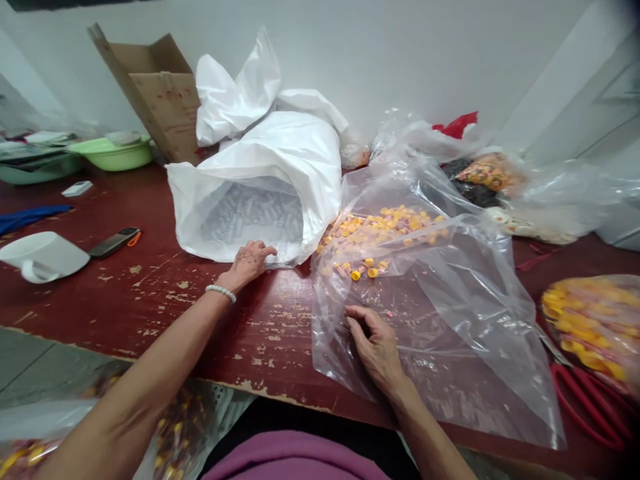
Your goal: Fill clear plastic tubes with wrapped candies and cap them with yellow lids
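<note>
Both part-curled, any hold unclear: left hand (249, 262) at near lip of white sack (300, 147), mouth facing near; right hand (376, 347) over clear bag (470, 353), nearward of yellow-capped pieces (385, 227).

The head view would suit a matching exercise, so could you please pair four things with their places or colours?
1. left hand
2. mug
3. right hand
4. scissors

A. red-handled
B. at the lower edge of the white sack's mouth
C. white, beside the phone
D. at the clear bag

Pairs: 1-B, 2-C, 3-D, 4-A
</note>
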The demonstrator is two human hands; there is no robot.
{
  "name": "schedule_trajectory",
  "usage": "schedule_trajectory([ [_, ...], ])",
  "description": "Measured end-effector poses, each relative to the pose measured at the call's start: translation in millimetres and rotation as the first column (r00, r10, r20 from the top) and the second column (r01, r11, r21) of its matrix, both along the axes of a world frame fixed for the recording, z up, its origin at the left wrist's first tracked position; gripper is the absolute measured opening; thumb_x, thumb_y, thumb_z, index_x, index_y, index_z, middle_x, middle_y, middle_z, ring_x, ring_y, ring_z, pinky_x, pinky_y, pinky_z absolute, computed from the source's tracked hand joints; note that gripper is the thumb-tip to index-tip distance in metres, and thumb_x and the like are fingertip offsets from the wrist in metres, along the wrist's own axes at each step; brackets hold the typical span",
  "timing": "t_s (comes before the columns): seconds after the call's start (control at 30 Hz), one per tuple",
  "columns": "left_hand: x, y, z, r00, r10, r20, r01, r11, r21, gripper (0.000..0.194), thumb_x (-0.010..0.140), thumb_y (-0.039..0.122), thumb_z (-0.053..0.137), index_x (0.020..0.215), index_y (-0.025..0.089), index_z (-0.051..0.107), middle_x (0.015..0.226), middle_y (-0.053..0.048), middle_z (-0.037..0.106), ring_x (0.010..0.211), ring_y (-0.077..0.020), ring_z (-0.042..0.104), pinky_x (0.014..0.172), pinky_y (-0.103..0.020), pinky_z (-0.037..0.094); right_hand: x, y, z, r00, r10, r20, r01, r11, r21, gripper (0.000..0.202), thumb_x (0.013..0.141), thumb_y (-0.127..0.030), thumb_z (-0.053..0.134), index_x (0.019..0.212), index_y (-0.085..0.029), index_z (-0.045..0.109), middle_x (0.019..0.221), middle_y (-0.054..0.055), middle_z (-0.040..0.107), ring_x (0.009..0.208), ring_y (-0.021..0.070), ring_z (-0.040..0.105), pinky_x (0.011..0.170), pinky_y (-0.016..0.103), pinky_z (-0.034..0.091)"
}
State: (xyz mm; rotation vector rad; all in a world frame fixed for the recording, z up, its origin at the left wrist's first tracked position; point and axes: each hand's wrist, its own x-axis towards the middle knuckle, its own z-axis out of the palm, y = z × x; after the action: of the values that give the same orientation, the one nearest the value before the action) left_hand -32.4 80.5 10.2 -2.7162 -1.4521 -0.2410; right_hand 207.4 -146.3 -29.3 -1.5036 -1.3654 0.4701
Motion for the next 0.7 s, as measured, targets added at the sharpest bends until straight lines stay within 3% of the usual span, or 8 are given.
schedule_trajectory([
  [0.1,-7,-12,2.8,0.999,-0.012,-0.031,0.011,1.0,-0.014,0.036,0.078,0.011,0.044,0.103,0.021,0.068,0.091,-0.009,0.059,0.084,-0.0226,0.052,0.078,-0.032,0.039,9,1,7.6,0.999,-0.05,0.003,0.05,0.999,0.005,0.022,0.088,-0.03,0.049,0.101,-0.02,0.063,0.099,0.007,0.068,0.091,0.0183,0.063,0.083,0.034,0.05],
  [0.2,-15,-27,1.6,0.999,-0.015,0.035,0.015,1.0,0.002,0.024,0.08,0.023,0.046,0.09,0.017,0.067,0.083,-0.009,0.057,0.081,-0.0228,0.053,0.079,-0.034,0.04,30,9,15.6,0.982,-0.104,0.16,0.104,0.995,0.009,0.026,0.087,-0.026,0.046,0.108,-0.019,0.061,0.105,0.008,0.066,0.095,0.0196,0.061,0.085,0.035,0.049],
  [0.33,-25,-53,-7.0,0.941,0.076,0.33,-0.057,0.996,-0.066,0.016,0.079,0.032,0.052,0.076,0.018,0.056,0.072,-0.003,0.054,0.07,-0.0184,0.052,0.07,-0.03,0.041,63,33,15.1,0.865,-0.098,0.491,0.172,0.979,-0.107,0.039,0.08,-0.014,0.044,0.117,-0.013,0.057,0.12,0.013,0.061,0.112,0.0254,0.054,0.097,0.042,0.042],
  [0.37,-27,-61,-9.6,0.877,0.132,0.462,-0.084,0.989,-0.123,0.015,0.079,0.033,0.055,0.076,0.018,0.054,0.072,-0.001,0.054,0.069,-0.0169,0.052,0.069,-0.029,0.041,69,40,12.9,0.838,-0.105,0.535,0.199,0.972,-0.121,0.043,0.079,-0.011,0.043,0.12,-0.012,0.056,0.126,0.015,0.058,0.116,0.0273,0.051,0.099,0.044,0.039],
  [0.43,-29,-80,-13.6,0.638,0.281,0.717,-0.08,0.95,-0.301,0.021,0.075,0.034,0.062,0.084,0.019,0.051,0.074,0.001,0.056,0.068,-0.0147,0.055,0.067,-0.027,0.043,80,54,8.3,0.803,-0.142,0.579,0.264,0.955,-0.132,0.048,0.079,-0.009,0.042,0.126,-0.01,0.051,0.136,0.017,0.049,0.122,0.0311,0.045,0.1,0.048,0.037],
  [0.53,-31,-112,-13.3,0.256,0.503,0.825,0.116,0.832,-0.543,0.045,0.068,0.034,0.072,0.103,0.021,0.048,0.083,0.002,0.059,0.066,-0.0135,0.061,0.061,-0.025,0.047,89,72,5.8,0.749,-0.146,0.647,0.309,0.94,-0.146,0.049,0.083,-0.019,0.046,0.131,-0.012,0.046,0.143,0.017,0.041,0.123,0.0341,0.042,0.098,0.05,0.037],
  [0.6,-32,-132,-9.2,0.164,0.602,0.781,0.236,0.745,-0.624,0.052,0.067,0.033,0.074,0.111,0.021,0.048,0.087,0.0,0.06,0.065,-0.0129,0.062,0.058,-0.024,0.047,92,84,7.5,0.717,-0.109,0.688,0.294,0.943,-0.157,0.047,0.084,-0.035,0.051,0.127,-0.015,0.049,0.139,0.016,0.044,0.122,0.034,0.043,0.096,0.049,0.037],
  [0.7,-33,-153,-2.4,0.12,0.683,0.721,0.322,0.66,-0.679,0.053,0.068,0.029,0.075,0.114,0.018,0.051,0.088,-0.001,0.06,0.067,-0.0121,0.063,0.058,-0.022,0.048,92,101,10.9,0.702,-0.062,0.709,0.265,0.948,-0.18,0.051,0.082,-0.054,0.052,0.115,-0.015,0.056,0.122,0.018,0.055,0.114,0.0346,0.047,0.092,0.049,0.038],
])
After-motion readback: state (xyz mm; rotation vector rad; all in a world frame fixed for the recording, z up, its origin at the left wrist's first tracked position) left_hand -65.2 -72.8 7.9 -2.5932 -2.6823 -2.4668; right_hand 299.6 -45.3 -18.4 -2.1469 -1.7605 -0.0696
